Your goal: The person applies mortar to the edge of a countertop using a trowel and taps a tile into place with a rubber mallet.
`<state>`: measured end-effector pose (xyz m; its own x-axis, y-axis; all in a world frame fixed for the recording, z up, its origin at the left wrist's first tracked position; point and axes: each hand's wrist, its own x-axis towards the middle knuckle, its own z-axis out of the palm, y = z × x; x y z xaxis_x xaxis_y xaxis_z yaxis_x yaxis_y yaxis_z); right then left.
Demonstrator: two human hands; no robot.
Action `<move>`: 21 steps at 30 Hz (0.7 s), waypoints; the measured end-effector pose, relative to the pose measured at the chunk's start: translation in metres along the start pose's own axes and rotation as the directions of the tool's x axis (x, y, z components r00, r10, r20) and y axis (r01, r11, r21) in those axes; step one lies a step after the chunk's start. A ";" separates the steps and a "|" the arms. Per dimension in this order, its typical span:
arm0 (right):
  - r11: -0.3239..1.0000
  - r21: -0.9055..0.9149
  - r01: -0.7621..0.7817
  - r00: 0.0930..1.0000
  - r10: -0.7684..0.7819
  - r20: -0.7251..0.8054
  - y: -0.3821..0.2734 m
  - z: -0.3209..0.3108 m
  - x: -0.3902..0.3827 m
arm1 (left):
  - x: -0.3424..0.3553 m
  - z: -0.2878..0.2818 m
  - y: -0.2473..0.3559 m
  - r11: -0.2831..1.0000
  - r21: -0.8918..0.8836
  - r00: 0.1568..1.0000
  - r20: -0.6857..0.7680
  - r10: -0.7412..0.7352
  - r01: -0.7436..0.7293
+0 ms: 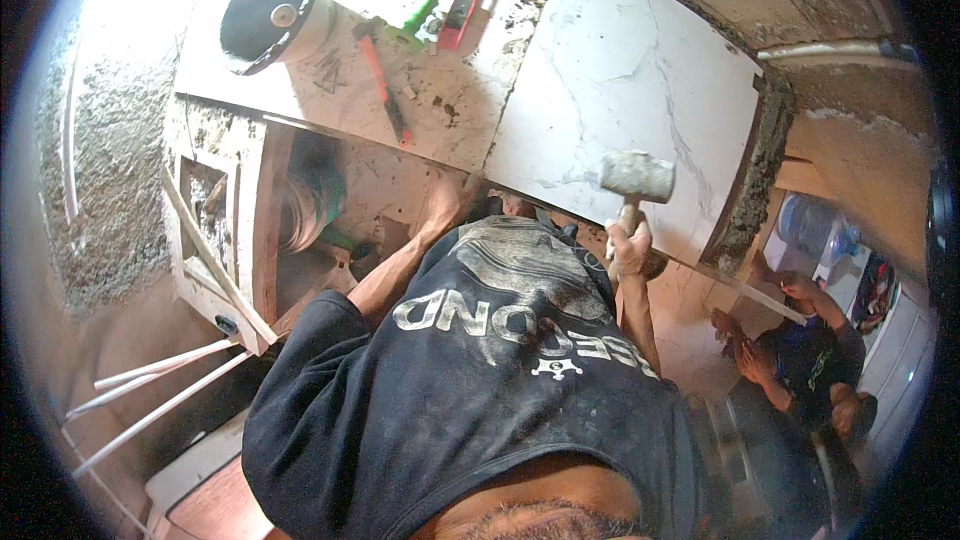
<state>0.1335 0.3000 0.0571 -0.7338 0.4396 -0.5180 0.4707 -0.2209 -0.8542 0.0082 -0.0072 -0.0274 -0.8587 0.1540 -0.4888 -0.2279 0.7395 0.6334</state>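
My right hand (630, 248) is closed round the short handle of a mallet (637, 176). Its pale, dirt-smeared head is over the front part of a white marble-patterned tile (625, 70); whether it touches the surface cannot be made out. My left hand (452, 198) is at the counter's front edge, close to the joint between this tile and the paler slab on its left. Its fingers are mostly hidden there. A hammer with a red and black handle (380, 85) lies on the left slab, beyond my left hand.
A dark-mouthed bucket (305, 25) stands at the far left of the counter. Near it lie a red spirit level (468, 0) and a green-handled tool (422, 18). Rough mortar (755, 175) borders the tile's right side. Another person (800, 360) is at the right, near a blue water bottle (805, 223).
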 end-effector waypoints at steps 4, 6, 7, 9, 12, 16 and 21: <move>0.968 0.229 0.097 0.955 -0.026 -0.296 -0.027 -0.037 0.008 | -0.003 -0.017 0.012 0.984 0.173 0.998 0.051 0.043 -0.052; 0.923 0.337 0.185 0.888 -0.010 -0.461 -0.043 -0.071 0.015 | 0.010 -0.017 0.010 0.973 0.231 0.999 0.033 -0.016 0.008; 0.888 0.381 0.256 0.835 -0.005 -0.550 -0.048 -0.089 0.022 | -0.003 -0.036 0.055 0.973 0.228 0.999 0.008 0.039 -0.040; 0.841 0.437 0.319 0.741 0.066 -0.668 -0.047 -0.155 0.042 | 0.015 -0.027 0.023 0.967 0.254 0.999 0.026 -0.038 0.030; 0.694 0.393 0.604 0.586 -0.052 -0.809 -0.047 -0.250 0.051 | 0.032 -0.029 0.020 0.962 0.270 0.993 0.093 -0.073 0.045; 0.650 0.369 0.665 0.310 0.210 -0.927 -0.031 -0.323 0.072 | 0.031 -0.036 0.042 0.989 0.113 0.979 0.168 -0.117 0.099; 0.660 0.425 0.619 0.308 0.293 -0.905 0.015 -0.331 0.089 | 0.032 -0.034 0.033 0.986 -0.105 0.983 0.141 -0.116 0.131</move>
<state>0.2379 0.6241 0.0131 0.3552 0.8586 -0.3696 -0.3515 -0.2436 -0.9039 -0.0418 0.0000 -0.0016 -0.7532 0.1581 -0.6385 -0.3857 0.6802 0.6233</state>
